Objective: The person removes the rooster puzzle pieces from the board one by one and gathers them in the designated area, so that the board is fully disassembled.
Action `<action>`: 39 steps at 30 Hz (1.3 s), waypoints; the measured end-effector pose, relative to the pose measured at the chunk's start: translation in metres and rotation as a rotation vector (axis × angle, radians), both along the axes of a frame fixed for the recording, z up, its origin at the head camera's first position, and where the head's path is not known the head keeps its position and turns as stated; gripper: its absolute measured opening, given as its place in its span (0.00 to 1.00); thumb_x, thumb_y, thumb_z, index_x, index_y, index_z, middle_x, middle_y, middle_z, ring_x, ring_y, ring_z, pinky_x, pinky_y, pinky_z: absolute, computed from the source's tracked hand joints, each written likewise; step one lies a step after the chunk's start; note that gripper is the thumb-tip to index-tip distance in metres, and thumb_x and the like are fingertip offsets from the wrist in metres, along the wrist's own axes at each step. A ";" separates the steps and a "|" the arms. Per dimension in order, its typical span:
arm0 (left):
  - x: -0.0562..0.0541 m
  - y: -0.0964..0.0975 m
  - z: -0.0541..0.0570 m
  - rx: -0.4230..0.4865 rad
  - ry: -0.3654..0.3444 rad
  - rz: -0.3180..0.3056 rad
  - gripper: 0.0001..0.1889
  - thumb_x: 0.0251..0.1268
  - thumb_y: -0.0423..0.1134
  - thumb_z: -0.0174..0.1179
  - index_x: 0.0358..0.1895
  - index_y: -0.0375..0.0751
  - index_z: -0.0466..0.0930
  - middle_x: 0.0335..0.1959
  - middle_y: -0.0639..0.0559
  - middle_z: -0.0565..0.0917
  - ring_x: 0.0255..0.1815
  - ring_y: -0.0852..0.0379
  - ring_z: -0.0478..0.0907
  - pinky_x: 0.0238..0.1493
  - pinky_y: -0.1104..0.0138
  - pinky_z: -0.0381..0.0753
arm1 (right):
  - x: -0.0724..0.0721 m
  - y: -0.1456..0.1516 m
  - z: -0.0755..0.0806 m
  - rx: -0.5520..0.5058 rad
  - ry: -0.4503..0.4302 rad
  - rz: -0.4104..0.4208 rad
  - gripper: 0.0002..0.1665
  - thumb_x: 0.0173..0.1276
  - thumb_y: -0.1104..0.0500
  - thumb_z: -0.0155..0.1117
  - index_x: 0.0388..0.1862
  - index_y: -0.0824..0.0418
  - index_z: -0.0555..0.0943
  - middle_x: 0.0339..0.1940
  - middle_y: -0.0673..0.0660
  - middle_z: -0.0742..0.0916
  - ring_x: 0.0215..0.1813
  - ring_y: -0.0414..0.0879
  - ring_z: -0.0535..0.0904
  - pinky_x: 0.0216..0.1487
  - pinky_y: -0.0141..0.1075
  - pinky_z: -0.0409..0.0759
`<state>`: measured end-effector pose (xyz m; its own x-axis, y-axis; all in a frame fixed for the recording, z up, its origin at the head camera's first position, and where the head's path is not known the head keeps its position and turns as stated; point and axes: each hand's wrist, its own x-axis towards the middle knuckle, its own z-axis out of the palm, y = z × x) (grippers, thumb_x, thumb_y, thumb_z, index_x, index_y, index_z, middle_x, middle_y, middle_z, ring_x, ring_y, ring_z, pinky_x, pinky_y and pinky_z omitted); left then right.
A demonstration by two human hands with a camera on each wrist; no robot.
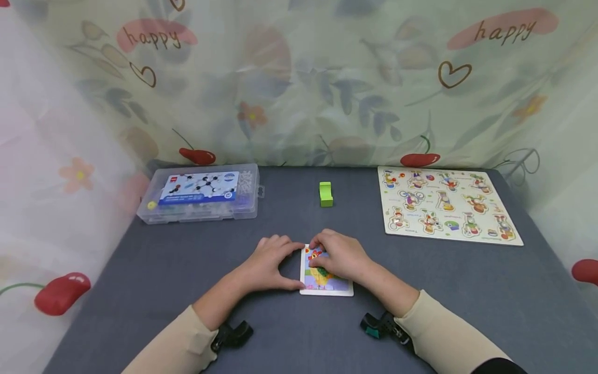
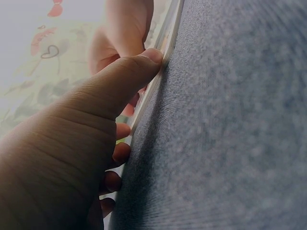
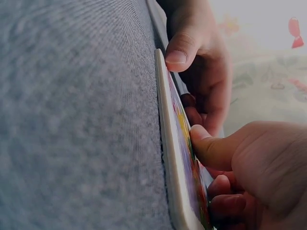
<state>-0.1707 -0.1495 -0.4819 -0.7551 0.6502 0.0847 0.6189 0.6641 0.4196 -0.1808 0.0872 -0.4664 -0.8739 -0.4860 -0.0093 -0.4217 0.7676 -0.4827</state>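
Note:
A small picture puzzle board with a white rim lies flat on the table, its picture showing red flowers, yellow and green on lilac. My left hand holds it along the left edge, thumb at the near corner and forefinger at the far one. In the left wrist view the thumb rests on the rim's corner. Over the picture's upper right is my right hand, fingers bent. Its thumb tip touches the picture in the right wrist view. I cannot tell whether it pinches a puzzle piece.
Beyond the hands stands a small lime-green block. A clear plastic case with a molecule-model label lies at the back left. At the back right is a large white picture board. A patterned cloth hangs behind the grey table.

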 end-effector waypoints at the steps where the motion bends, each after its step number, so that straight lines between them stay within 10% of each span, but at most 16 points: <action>1: 0.000 0.000 0.000 -0.003 0.000 0.001 0.45 0.52 0.71 0.71 0.71 0.49 0.75 0.42 0.61 0.72 0.42 0.61 0.65 0.45 0.60 0.61 | 0.000 -0.001 0.000 0.014 -0.009 -0.006 0.17 0.61 0.46 0.79 0.45 0.48 0.83 0.35 0.43 0.77 0.35 0.38 0.73 0.39 0.39 0.74; 28: -0.001 0.000 0.000 -0.031 -0.012 0.006 0.47 0.52 0.72 0.69 0.72 0.49 0.74 0.46 0.60 0.74 0.43 0.61 0.66 0.47 0.59 0.63 | -0.008 0.010 -0.005 -0.161 -0.005 0.002 0.09 0.70 0.57 0.72 0.48 0.47 0.89 0.43 0.41 0.83 0.43 0.37 0.79 0.46 0.42 0.76; 39: -0.001 0.000 -0.001 -0.021 -0.008 0.003 0.46 0.53 0.72 0.69 0.71 0.49 0.75 0.44 0.60 0.74 0.42 0.60 0.65 0.46 0.58 0.62 | -0.013 0.016 0.001 -0.276 -0.175 -0.013 0.05 0.70 0.57 0.72 0.44 0.50 0.88 0.34 0.45 0.83 0.31 0.42 0.77 0.37 0.40 0.75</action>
<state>-0.1721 -0.1495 -0.4827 -0.7578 0.6492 0.0650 0.6134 0.6749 0.4102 -0.1933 0.1035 -0.4652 -0.8770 -0.4796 -0.0291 -0.3048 0.6022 -0.7378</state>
